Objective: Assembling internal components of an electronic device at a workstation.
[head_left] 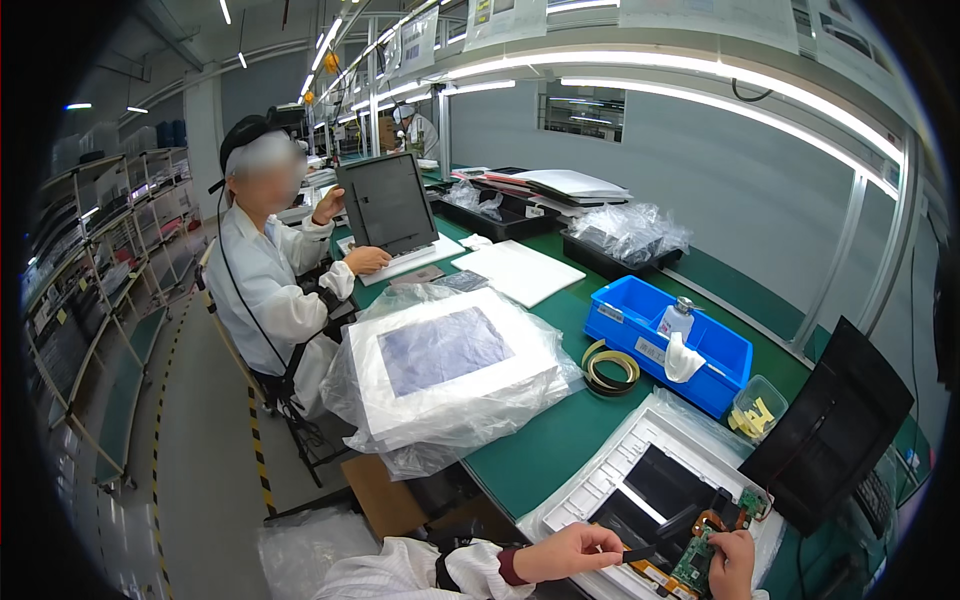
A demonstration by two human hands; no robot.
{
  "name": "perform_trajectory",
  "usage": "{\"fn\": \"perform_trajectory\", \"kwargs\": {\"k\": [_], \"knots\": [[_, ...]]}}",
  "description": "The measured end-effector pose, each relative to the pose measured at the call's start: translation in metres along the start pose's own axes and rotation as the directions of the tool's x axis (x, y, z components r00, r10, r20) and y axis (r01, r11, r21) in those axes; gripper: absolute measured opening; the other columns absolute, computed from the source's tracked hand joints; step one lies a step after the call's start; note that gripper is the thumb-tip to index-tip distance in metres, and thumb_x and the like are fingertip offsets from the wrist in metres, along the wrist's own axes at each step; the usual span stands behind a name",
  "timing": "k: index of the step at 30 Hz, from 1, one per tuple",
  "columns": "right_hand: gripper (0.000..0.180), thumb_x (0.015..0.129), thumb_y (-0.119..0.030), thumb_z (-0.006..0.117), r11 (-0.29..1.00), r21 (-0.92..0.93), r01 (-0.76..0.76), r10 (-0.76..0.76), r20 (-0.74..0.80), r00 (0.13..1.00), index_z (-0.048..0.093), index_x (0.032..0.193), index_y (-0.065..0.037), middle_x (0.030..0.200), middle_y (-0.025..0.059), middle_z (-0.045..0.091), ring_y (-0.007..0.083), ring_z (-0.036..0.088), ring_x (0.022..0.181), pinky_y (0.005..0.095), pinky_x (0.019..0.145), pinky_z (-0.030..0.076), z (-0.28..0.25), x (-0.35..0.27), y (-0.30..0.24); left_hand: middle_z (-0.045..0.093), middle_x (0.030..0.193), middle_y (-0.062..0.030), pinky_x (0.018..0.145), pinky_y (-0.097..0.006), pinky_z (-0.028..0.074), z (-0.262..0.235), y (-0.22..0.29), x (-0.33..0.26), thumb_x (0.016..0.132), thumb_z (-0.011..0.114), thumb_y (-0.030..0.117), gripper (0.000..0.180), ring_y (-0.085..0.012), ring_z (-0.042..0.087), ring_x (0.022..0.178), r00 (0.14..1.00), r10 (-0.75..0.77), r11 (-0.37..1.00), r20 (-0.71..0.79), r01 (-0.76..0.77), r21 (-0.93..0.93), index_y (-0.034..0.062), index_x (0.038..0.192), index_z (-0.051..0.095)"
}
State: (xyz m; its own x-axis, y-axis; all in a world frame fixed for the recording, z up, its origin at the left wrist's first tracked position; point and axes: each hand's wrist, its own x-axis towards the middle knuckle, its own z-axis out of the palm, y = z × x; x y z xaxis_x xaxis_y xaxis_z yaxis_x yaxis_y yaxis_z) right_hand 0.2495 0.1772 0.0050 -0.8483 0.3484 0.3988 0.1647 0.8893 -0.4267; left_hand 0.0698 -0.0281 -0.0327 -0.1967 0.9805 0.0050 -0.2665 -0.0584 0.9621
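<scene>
At the lower right, a white panel frame (572, 490) lies on clear plastic film, with dark flat parts (672, 482) set inside it. My left hand (572, 551) is over its near side, thumb and finger closed on a short black strip (640, 553). Beside it, my right hand (733, 566) has its fingers curled at the edge of a green circuit board (692, 563), seemingly gripping it. An orange-brown flex cable (711, 521) runs by that board toward a smaller green board (752, 500). The fingertips of my right hand are partly hidden.
Beyond the frame are a blue bin (618, 333) with a pump bottle (677, 318), tape rolls (611, 369) and a small clear tub (757, 408). A black monitor (830, 430) stands right. Left lies a plastic-wrapped white panel (540, 350); past it a co-worker (265, 270) holds a dark panel (388, 205).
</scene>
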Motion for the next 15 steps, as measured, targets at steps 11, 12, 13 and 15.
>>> {"fn": "perform_trajectory", "kwargs": {"k": [11, 12, 13, 15], "knots": [[0.015, 0.079, 0.002, 0.047, 0.982, 0.164, -0.093, 0.105, -0.069, 0.992, 0.058, 0.089, 0.001, 0.084, 0.0135, 0.057, 0.0258, 0.054, 0.075, 0.0309, 0.068, 0.041, -0.012, 0.002, -0.018, 0.053, 0.078, 0.0007, 0.063, -0.018, 0.038, 0.005, 0.025, 0.022, 0.081, 0.057, 0.013, 0.013, -0.0046, 0.046, 0.069, 0.990, 0.014, 0.983, 0.141, -0.040, 0.181, 0.0003, 0.085, 0.056], [0.015, 0.079, 0.002, 0.047, 0.982, 0.160, -0.101, 0.114, -0.072, 0.991, 0.058, 0.089, 0.001, 0.084, 0.0135, 0.057, 0.0258, 0.054, 0.075, 0.0309, 0.068, 0.041, -0.014, 0.003, -0.022, 0.053, 0.075, 0.0016, 0.060, -0.018, 0.039, 0.007, 0.027, 0.028, 0.081, 0.057, 0.014, 0.014, -0.0040, 0.046, 0.067, 0.983, 0.094, 0.976, 0.159, -0.123, 0.178, 0.0013, 0.084, 0.056], [0.013, 0.079, 0.002, 0.049, 0.978, 0.199, -0.067, 0.093, -0.128, 0.987, 0.058, 0.089, 0.001, 0.083, 0.0126, 0.057, 0.0240, 0.054, 0.074, 0.0301, 0.066, 0.041, -0.016, 0.005, -0.028, 0.053, 0.074, 0.0016, 0.060, -0.018, 0.039, 0.009, 0.034, 0.034, 0.080, 0.057, 0.015, 0.014, -0.0039, 0.046, 0.067, 0.980, 0.093, 0.969, 0.177, -0.130, 0.212, 0.0015, 0.084, 0.056], [0.009, 0.079, -0.001, 0.053, 0.966, 0.251, -0.067, 0.118, -0.195, 0.974, 0.058, 0.086, 0.002, 0.082, 0.0116, 0.058, 0.0211, 0.055, 0.074, 0.0292, 0.065, 0.042, -0.022, 0.008, -0.043, 0.053, 0.070, 0.0015, 0.057, -0.018, 0.039, 0.014, 0.048, 0.049, 0.080, 0.058, 0.015, 0.014, -0.0039, 0.047, 0.063, 0.977, 0.109, 0.941, 0.185, -0.162, 0.296, 0.0017, 0.082, 0.056]]}}
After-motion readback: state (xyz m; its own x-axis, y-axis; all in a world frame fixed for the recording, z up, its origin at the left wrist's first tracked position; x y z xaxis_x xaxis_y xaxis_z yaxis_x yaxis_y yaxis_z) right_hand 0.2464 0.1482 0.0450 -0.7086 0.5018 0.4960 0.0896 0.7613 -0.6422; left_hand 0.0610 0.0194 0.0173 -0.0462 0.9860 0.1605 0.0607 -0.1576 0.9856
